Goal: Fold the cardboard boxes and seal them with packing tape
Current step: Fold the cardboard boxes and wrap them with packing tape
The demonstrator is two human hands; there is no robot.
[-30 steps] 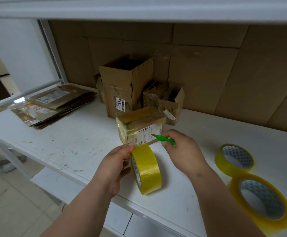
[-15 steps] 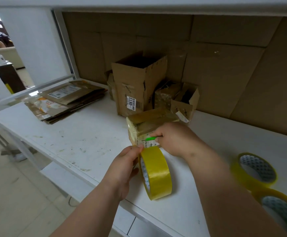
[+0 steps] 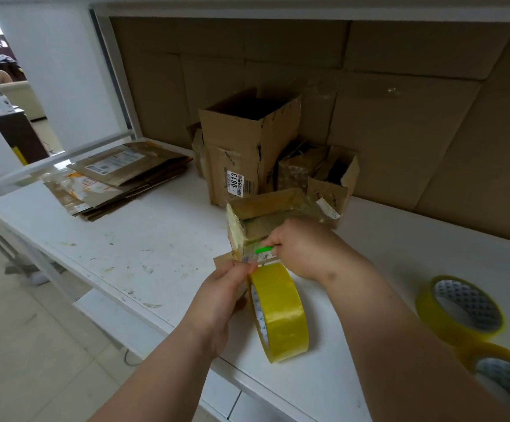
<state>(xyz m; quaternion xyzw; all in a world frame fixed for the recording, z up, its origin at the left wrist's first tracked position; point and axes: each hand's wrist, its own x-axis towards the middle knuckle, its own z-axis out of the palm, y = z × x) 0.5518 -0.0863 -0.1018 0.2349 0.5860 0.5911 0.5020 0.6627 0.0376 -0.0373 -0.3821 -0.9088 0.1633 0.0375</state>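
My left hand (image 3: 217, 303) is curled around the top of the upright yellow tape roll (image 3: 279, 312), thumb and fingers pinching at its upper rim, where the roll meets the near bottom corner of the small cardboard box (image 3: 265, 220). My right hand (image 3: 302, 248) is clenched on a green cutter (image 3: 264, 249), its tip pointing left and lying against the box's near face, just above the roll; I cannot tell whether the blade touches the tape strip. The box stands directly beyond both hands, on the white table (image 3: 144, 245), top open, its sides glossy with tape. The roll stands on edge close to the table's near edge, just below my left hand. To the right of my right forearm two more tape rolls (image 3: 460, 309) lie flat, the nearer one partly hidden by the arm. Beyond the small box, a tall open carton (image 3: 241, 153) with a 0613 label and smaller opened boxes (image 3: 329, 178) crowd the cardboard-lined back wall. Far off to the left of my left hand sits a stack of flattened cartons (image 3: 119, 175). Between that stack and my hands the scuffed tabletop is bare, and there is room on the right, between the box and the flat rolls.
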